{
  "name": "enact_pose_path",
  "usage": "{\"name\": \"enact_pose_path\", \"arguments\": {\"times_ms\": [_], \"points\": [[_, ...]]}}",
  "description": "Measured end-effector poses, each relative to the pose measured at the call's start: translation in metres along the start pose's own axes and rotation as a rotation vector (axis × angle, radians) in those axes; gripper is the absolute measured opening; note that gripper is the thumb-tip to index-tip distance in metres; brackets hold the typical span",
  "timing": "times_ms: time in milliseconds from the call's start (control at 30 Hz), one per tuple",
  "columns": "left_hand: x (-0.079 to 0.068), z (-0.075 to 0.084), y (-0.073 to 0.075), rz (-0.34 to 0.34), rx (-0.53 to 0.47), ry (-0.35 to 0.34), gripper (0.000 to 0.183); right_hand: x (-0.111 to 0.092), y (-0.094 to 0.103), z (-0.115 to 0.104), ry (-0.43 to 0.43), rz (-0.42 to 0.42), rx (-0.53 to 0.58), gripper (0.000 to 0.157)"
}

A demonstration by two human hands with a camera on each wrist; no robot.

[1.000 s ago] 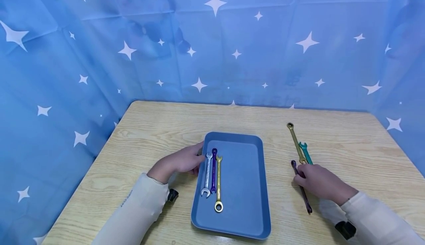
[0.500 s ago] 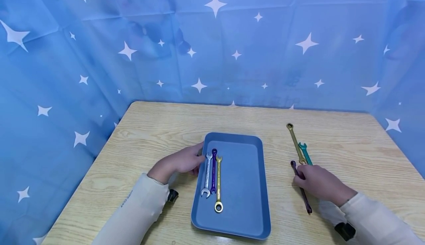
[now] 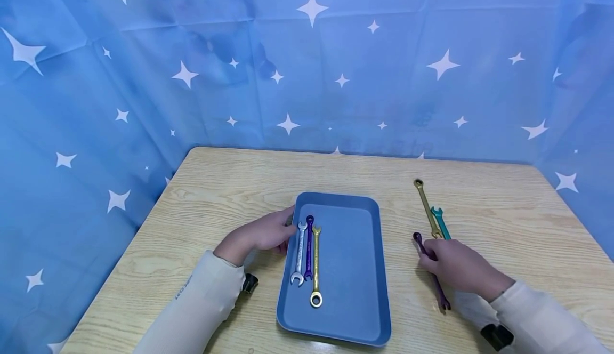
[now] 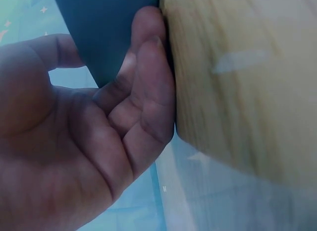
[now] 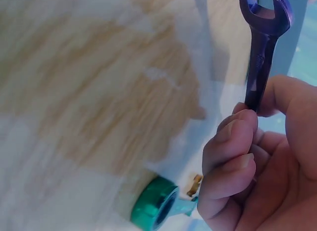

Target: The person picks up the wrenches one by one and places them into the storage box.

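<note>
At the left side of a blue tray (image 3: 352, 268), my left hand (image 3: 268, 231) grips the rim, thumb over the edge. The left wrist view shows the fingers (image 4: 156, 87) curled under the tray wall (image 4: 106, 37). Inside the tray a silver wrench (image 3: 299, 252), a purple wrench (image 3: 309, 247) and a gold wrench (image 3: 316, 263) lie side by side. My right hand (image 3: 460, 266) pinches a dark purple wrench (image 5: 262, 57) between thumb and fingers, its open end upward in the right wrist view. Just beyond that hand lie a bronze-gold wrench (image 3: 426, 204) and a green wrench (image 3: 441, 223).
The tray stands on a wood-grain table (image 3: 230, 183). Behind and to the left hangs a blue cloth (image 3: 268, 66) with white stars. Part of the green wrench is hidden behind my right hand in the head view.
The dark purple wrench in my right hand has shifted slightly left and turned a little, its open end now showing more clearly. My left hand and the tray stay put.
</note>
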State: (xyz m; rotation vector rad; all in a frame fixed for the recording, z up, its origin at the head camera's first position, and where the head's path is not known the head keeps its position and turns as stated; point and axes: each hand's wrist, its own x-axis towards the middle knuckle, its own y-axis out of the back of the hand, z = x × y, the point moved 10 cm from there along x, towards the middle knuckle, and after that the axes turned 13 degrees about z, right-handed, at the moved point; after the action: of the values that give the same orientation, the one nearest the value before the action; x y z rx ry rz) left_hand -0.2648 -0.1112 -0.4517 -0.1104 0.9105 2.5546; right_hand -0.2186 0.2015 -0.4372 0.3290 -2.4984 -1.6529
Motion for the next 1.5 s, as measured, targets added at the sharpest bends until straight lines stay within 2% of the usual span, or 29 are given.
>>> {"name": "enact_pose_path", "arguments": {"times_ms": [533, 800, 1067, 1500], "points": [[-0.001, -0.002, 0.0, 0.002, 0.0, 0.002, 0.062, 0.0, 0.009, -0.022, -0.01, 0.043, 0.063, 0.031], [-0.001, -0.001, 0.001, 0.004, 0.006, 0.005, 0.063, 0.0, 0.025, -0.035, 0.022, 0.182, 0.088, 0.029], [-0.001, -0.001, 0.0, 0.001, -0.001, 0.01, 0.064, -0.002, 0.036, -0.046, 0.031, 0.267, 0.125, 0.03], [0.0, -0.001, 0.0, 0.002, 0.005, 0.012, 0.063, 0.0, 0.039, -0.06, -0.061, 0.273, 0.331, 0.03]]}}
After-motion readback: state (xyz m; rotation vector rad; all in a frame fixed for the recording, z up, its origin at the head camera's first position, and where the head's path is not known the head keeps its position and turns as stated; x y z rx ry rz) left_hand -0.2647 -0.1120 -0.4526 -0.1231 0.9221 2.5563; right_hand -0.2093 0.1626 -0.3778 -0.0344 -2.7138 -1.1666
